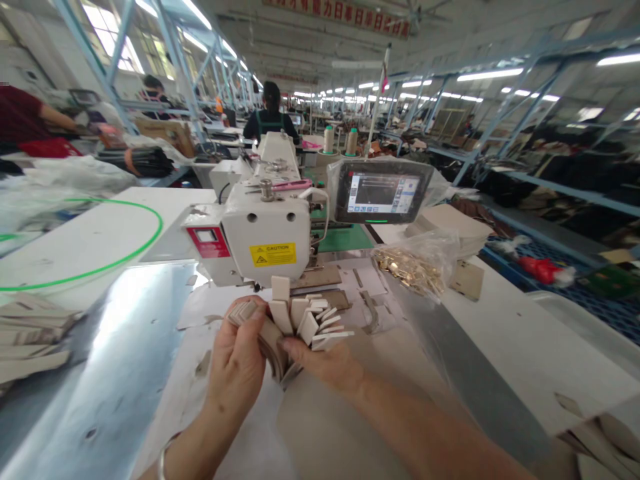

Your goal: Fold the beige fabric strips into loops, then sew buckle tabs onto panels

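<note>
my left hand [239, 360] is clenched round a fanned stack of beige tabs [305, 323], and my right hand [325, 363] pinches its other side, the tabs' long axes pointing ahead toward the sewing machine head [265, 233].

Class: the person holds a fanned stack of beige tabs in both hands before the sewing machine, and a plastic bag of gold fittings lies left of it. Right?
No, not left: the plastic bag of gold fittings lies right of the sewing machine in the head view. The fanned stack of beige tabs in the left hand and right hand stands.
</note>
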A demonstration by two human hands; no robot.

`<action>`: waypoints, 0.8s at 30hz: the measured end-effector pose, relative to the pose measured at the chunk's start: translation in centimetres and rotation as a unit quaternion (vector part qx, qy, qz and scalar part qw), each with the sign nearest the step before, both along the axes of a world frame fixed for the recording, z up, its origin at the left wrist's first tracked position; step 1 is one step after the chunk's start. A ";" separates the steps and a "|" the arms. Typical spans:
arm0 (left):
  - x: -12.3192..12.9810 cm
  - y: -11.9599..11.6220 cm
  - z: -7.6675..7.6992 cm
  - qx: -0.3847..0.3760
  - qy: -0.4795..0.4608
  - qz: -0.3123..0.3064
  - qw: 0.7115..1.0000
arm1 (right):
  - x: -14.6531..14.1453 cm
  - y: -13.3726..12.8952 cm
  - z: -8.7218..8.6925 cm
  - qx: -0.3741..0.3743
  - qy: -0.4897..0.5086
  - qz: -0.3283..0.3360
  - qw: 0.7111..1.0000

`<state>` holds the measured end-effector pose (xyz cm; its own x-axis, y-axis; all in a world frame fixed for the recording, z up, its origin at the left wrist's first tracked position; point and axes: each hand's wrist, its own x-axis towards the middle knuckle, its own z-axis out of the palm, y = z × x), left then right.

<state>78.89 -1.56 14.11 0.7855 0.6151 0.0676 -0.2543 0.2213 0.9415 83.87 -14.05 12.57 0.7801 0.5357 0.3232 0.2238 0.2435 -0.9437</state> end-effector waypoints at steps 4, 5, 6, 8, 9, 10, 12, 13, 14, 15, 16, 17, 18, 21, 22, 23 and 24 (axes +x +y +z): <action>0.1 -0.2 0.8 -0.054 0.000 -0.039 0.998 | 0.1 0.1 0.7 -0.035 -0.021 -0.042 0.998; 0.1 -0.1 0.8 -0.046 0.001 -0.052 0.998 | 0.1 0.2 0.7 -0.039 -0.019 -0.047 0.998; 0.0 0.0 0.8 -0.034 0.001 -0.063 0.997 | 0.1 0.2 0.8 -0.041 -0.018 -0.051 0.998; 0.0 0.2 0.6 -0.014 -0.002 -0.072 0.997 | 0.0 0.3 0.9 -0.043 -0.018 -0.057 0.997; 0.0 0.3 0.5 -0.009 -0.004 -0.068 0.998 | -0.1 0.3 0.9 -0.045 -0.018 -0.062 0.997; 0.0 0.4 0.6 -0.009 -0.006 -0.058 0.998 | -0.2 0.2 0.9 -0.047 -0.017 -0.070 0.996; 0.3 0.6 1.0 -0.027 -0.006 -0.029 0.999 | -0.3 0.0 0.8 -0.052 -0.013 -0.088 0.995; 0.4 0.7 1.3 -0.040 -0.007 -0.014 0.999 | -0.3 -0.1 0.7 -0.054 -0.012 -0.095 0.994; 0.5 0.8 1.7 -0.051 -0.007 0.000 0.999 | -0.3 -0.2 0.6 -0.055 -0.012 -0.101 0.993; 0.7 1.0 2.2 -0.056 -0.009 0.011 0.998 | -0.3 -0.3 0.4 -0.055 -0.014 -0.103 0.993; 0.8 1.3 2.7 -0.054 -0.015 0.020 0.998 | -0.2 -0.3 0.3 -0.055 -0.018 -0.102 0.993; 0.8 1.6 3.1 -0.046 -0.025 0.025 0.998 | -0.2 -0.4 0.1 -0.055 -0.023 -0.097 0.993; 0.8 1.9 3.5 -0.036 -0.031 0.021 0.999 | -0.1 -0.3 -0.1 -0.055 -0.029 -0.091 0.994; 0.4 3.1 4.0 0.014 -0.027 -0.028 0.999 | -0.2 0.0 -0.8 -0.049 -0.046 -0.064 0.996; 0.2 3.5 3.9 0.044 -0.016 -0.059 0.997 | -0.3 0.1 -1.0 -0.042 -0.049 -0.053 0.996; 0.0 3.8 3.9 0.083 -0.005 -0.092 0.992 | -0.4 0.3 -1.2 -0.031 -0.053 -0.044 0.997; -0.1 4.1 3.8 0.125 0.004 -0.121 0.985 | -0.5 0.4 -1.4 -0.021 -0.056 -0.034 0.998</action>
